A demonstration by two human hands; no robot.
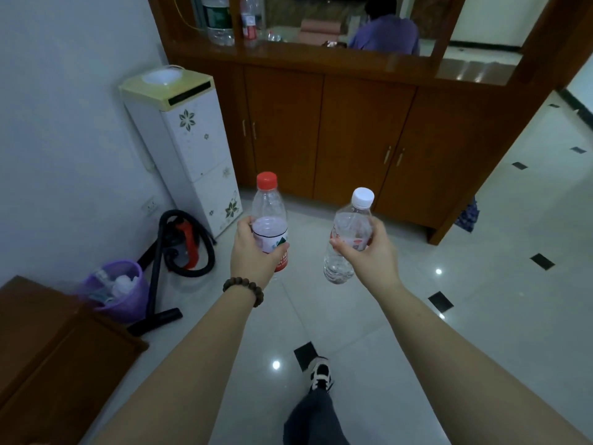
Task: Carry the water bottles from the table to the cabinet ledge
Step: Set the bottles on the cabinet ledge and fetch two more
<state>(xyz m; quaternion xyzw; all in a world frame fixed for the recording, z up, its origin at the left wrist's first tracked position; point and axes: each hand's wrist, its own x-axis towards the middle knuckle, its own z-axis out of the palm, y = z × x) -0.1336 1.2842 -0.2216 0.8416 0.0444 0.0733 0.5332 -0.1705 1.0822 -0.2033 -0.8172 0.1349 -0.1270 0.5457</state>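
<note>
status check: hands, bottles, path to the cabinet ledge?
Left hand grips red-capped bottle. Right hand grips white-capped bottle. Both mid-carry, cabinet ledge ahead, floor between shows no obstacle.

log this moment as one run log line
phase: carrying | left hand: red-cap bottle | right hand: white-cap bottle | cabinet ledge: ahead

Cabinet [353,130] at twelve o'clock, bottles [218,20] on its ledge [321,57]. Water dispenser [189,146] at eleven, left of the cabinet; vacuum cleaner [183,245] and wastebasket [118,290] before it at ten.
</note>
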